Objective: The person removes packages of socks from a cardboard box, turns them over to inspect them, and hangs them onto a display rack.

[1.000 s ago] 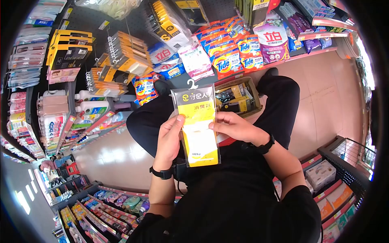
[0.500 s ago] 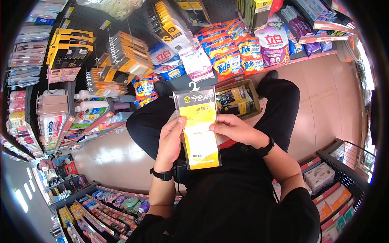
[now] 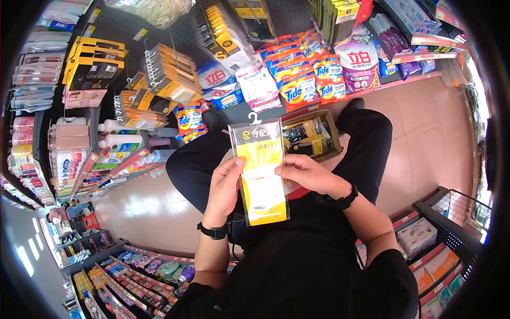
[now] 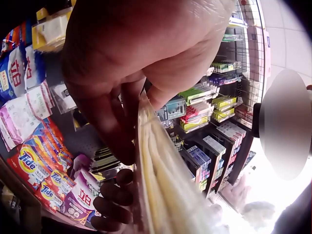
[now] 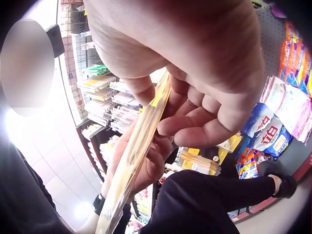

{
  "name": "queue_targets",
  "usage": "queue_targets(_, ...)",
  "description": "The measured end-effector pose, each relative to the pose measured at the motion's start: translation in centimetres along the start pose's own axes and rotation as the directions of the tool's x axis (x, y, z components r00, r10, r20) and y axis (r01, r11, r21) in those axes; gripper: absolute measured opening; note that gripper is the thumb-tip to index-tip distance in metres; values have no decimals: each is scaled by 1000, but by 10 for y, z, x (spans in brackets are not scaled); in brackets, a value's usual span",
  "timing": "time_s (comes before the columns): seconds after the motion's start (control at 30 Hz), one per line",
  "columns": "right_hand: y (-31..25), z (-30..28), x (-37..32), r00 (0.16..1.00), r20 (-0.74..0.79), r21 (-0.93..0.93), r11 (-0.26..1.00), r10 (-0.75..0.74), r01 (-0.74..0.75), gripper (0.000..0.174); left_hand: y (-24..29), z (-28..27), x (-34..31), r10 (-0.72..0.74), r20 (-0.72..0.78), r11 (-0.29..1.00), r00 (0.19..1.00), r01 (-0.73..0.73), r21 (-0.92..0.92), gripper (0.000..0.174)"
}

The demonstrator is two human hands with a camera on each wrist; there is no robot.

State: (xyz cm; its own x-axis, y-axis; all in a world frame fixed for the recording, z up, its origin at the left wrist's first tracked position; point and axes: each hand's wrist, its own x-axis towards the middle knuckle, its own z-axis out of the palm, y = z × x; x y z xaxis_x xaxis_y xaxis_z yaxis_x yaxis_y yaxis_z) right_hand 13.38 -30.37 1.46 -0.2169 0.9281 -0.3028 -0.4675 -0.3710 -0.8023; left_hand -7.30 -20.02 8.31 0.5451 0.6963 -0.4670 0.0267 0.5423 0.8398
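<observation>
Both hands hold a flat sock pack (image 3: 262,189) upright in front of the torso. It has a yellow and white card in a clear sleeve, with a white hook at the top. My left hand (image 3: 223,183) pinches its left edge, thumb on the front. On the opposite edge my right hand (image 3: 308,174) does the same, a little below the pack's middle. Edge-on in the left wrist view, the pack (image 4: 165,180) shows pale folded layers between thumb and fingers. From the right wrist, fingers (image 5: 202,127) lie behind the pack (image 5: 139,146).
A cardboard box (image 3: 336,146) with similar black and yellow packs stands on the floor between the legs. Tide detergent bags (image 3: 298,91) line the low shelf ahead. Orange-and-black packs (image 3: 172,74) hang on hooks at left. Shelving (image 3: 133,276) also stands behind the person.
The pack and both hands sit slightly lower in the head view, as do the shelf goods ahead. The grip of both hands stays the same.
</observation>
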Motion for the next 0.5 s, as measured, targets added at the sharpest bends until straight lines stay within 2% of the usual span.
queue_targets(0.13,-10,3,-2,999,-11,22,999,49,-49,26,0,-1,1,9,6,1000,1000,-8,-8,34)
queue_targets(0.5,-10,3,3,999,4,-27,999,31,-31,25,2,-5,2,-11,3,1000,1000,11,-19,33)
